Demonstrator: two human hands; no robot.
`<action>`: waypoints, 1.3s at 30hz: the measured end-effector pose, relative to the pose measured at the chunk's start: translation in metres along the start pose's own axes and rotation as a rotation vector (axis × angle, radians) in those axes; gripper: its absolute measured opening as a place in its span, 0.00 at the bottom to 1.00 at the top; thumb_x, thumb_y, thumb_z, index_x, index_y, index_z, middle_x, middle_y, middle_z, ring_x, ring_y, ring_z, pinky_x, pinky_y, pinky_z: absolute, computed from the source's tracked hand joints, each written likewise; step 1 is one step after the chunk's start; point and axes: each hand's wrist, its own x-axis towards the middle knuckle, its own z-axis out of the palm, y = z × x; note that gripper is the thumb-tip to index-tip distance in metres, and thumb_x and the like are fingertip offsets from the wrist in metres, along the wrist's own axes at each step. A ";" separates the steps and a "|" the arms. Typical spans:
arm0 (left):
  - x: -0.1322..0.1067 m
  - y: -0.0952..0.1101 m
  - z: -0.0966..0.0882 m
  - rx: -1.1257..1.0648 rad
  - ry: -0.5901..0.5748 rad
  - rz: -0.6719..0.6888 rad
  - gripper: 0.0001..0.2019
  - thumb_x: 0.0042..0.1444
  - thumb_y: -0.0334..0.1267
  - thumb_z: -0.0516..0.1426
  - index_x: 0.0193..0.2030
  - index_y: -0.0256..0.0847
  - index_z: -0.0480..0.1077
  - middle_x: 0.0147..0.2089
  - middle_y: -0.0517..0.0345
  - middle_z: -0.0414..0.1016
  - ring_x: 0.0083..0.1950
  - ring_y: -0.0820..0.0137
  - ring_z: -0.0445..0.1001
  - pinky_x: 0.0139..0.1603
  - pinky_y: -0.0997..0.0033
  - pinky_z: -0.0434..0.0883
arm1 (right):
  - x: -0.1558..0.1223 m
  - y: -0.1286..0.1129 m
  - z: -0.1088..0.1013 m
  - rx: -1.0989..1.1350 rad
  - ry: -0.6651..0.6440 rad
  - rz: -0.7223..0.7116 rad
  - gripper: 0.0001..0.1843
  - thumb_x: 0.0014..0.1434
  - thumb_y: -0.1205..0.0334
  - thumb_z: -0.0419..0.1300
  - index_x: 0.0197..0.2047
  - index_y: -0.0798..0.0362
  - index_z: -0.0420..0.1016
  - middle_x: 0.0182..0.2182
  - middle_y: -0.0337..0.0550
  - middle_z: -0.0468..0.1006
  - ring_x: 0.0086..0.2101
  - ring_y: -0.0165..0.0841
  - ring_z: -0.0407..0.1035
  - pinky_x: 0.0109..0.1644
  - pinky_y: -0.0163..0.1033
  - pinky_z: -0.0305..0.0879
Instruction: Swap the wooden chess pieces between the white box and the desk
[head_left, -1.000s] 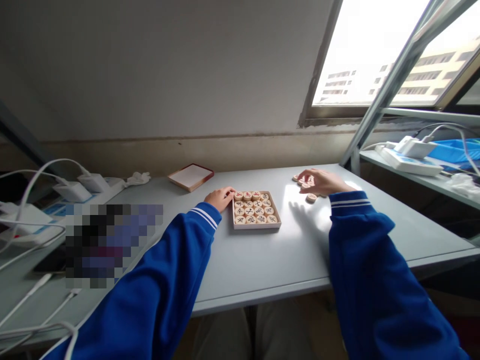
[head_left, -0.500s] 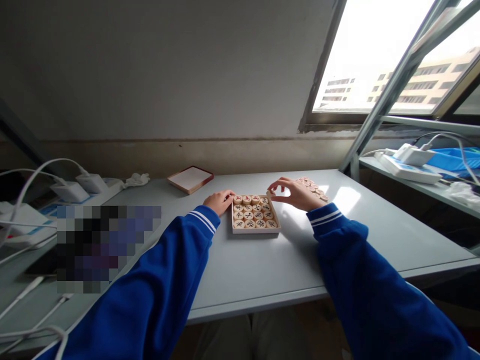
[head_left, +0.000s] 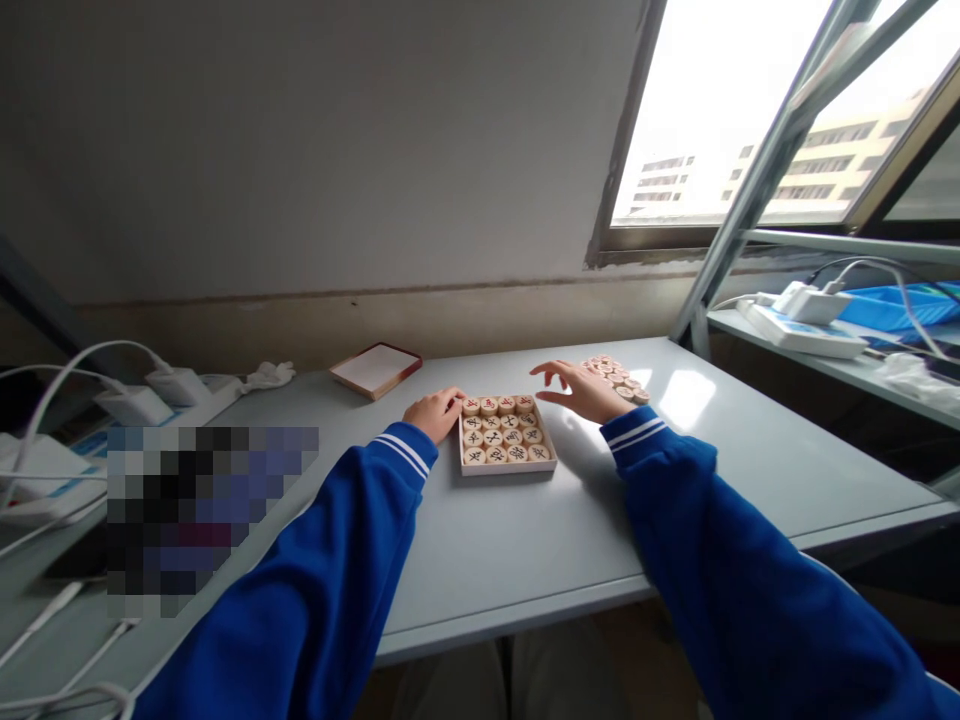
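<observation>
A shallow white box (head_left: pixel 508 468) stands on the desk, with rows of round wooden Chinese chess pieces (head_left: pixel 493 438) lying face up inside. Red characters mark the far row, black ones the nearer rows. My left hand (head_left: pixel 435 412) holds the box at its far left corner, fingers closed against the edge. Just off the far right corner, my right hand (head_left: pixel 576 388) hovers with thumb and fingers apart and nothing between them. Behind it, more chess pieces (head_left: pixel 616 376) are grouped on the desk, partly hidden by that hand.
A box lid (head_left: pixel 376 370) lies upside down near the wall. Plugged power strips and cables (head_left: pixel 176 392) crowd the left side, beside a pixelated area. On the right, a shelf holds another power strip (head_left: pixel 799 328) and a blue basket (head_left: pixel 892 308). A metal post (head_left: pixel 701 300) rises at the desk's back right.
My right hand has let go of a chess piece at the box's far right corner and its fingers have spread. My left hand stays at the box. The view has shifted slightly.
</observation>
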 end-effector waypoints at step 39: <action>-0.001 0.001 -0.011 -0.073 -0.182 -0.031 0.17 0.47 0.43 0.48 0.17 0.38 0.70 0.18 0.58 0.67 0.23 0.72 0.64 0.25 0.74 0.58 | -0.018 0.055 -0.022 -0.497 -0.067 0.447 0.09 0.47 0.64 0.56 0.33 0.49 0.74 0.36 0.44 0.73 0.40 0.37 0.64 0.40 0.42 0.52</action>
